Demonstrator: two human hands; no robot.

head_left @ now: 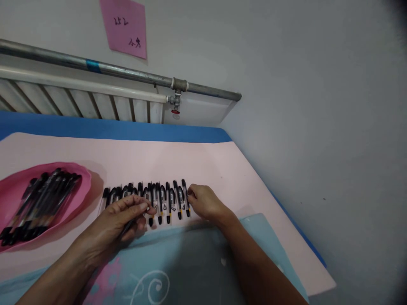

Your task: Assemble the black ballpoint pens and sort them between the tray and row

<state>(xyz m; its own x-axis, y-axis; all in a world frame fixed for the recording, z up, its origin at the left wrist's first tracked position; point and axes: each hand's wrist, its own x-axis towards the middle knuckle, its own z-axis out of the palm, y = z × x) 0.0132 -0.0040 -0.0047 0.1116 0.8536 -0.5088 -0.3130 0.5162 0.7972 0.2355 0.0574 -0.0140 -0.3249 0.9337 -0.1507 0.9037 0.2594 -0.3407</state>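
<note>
A row of pens with clear barrels and black ends lies on the pink tabletop, roughly side by side. Between them are short black-topped pieces and small dark clip-like marks. My left hand is closed over the left part of the row, thumb and forefinger pinched. A dark pen shows beneath its palm, mostly hidden by the fingers. At the row's right end my right hand has its fingers curled in beside the last pen; whatever the fingertips hold is hidden.
To the left, a pink basin contains several black pens. A light blue patterned cloth covers the near side of the pink tabletop. Behind are a blue edge, a radiator and a metal pipe; a wall stands right.
</note>
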